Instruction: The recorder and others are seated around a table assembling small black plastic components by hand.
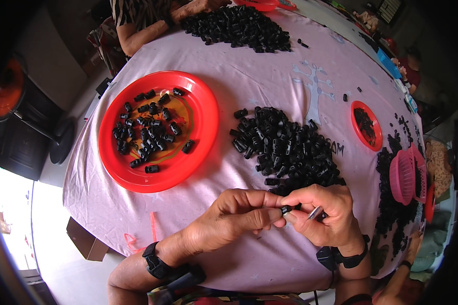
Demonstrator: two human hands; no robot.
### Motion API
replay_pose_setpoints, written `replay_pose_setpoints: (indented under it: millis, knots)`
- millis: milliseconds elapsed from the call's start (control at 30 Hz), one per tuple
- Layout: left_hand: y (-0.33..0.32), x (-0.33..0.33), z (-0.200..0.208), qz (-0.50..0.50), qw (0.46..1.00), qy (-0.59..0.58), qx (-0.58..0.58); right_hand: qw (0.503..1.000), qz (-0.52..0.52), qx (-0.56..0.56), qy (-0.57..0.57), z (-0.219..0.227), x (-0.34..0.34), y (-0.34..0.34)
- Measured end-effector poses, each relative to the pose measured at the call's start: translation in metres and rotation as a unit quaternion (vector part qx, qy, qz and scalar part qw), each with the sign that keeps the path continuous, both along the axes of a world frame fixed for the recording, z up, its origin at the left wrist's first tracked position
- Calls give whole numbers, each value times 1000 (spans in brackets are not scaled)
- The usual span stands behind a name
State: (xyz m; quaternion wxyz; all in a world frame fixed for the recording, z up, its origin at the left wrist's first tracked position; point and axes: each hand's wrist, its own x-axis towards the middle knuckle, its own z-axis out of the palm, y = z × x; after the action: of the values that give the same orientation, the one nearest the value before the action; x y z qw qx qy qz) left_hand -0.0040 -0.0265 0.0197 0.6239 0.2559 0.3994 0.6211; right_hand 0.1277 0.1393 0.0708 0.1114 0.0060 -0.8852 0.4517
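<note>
Between the fingertips of both my hands is a small black barrel-shaped plastic piece (286, 209), much like a cord lock. My left hand (236, 213) pinches it from the left with thumb and forefinger. From the other side my right hand (326, 216) holds it too, and a slim shiny metal tool (315, 212) pokes out between its fingers; the tool's kind is unclear. Just beyond my hands lies a heap of loose black pieces (285, 145). To its left, a red plate (203, 137) with a yellow patterned middle carries several black pieces, spread out.
A pale pink cloth (244, 76) covers the table. At the far side, another person's arm (137, 38) rests beside a second black heap (236, 28). Rightward are a small red dish (375, 140), pink baskets (403, 178) and more black pieces. A fan (15, 91) stands left.
</note>
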Motion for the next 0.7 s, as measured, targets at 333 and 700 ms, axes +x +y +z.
replay_pose_setpoints:
  millis: [333,700]
  knots:
    - [-1,-1,0,-15,999,-33,1,999,-10,-38,10,-5,-3,1]
    - [0,1,-3,4,1000,-28,9,997,4,-66,28,-6,-4,2]
